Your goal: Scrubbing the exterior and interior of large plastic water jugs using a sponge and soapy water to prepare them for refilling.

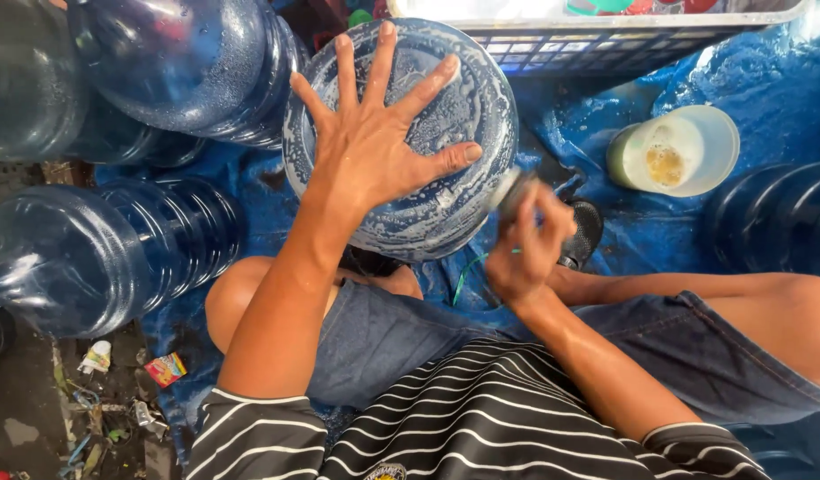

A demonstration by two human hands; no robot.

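A large blue water jug (446, 204), covered in soapy foam, stands upside down between my knees with its bottom facing me. My left hand (374, 133) lies flat on that bottom with the fingers spread wide. My right hand (527, 249) is blurred at the jug's right side, closed on something small and grey (515, 191) pressed against the jug wall; what it is cannot be told. I sit on a wet blue tarp (606, 133).
More blue jugs lie at the left (99, 258), top left (188, 62) and right edge (775, 213). A pale plastic tub (708, 133) with soapy liquid stands at the right. A grey crate (588, 36) is at the top. Litter lies on the ground at bottom left (165, 369).
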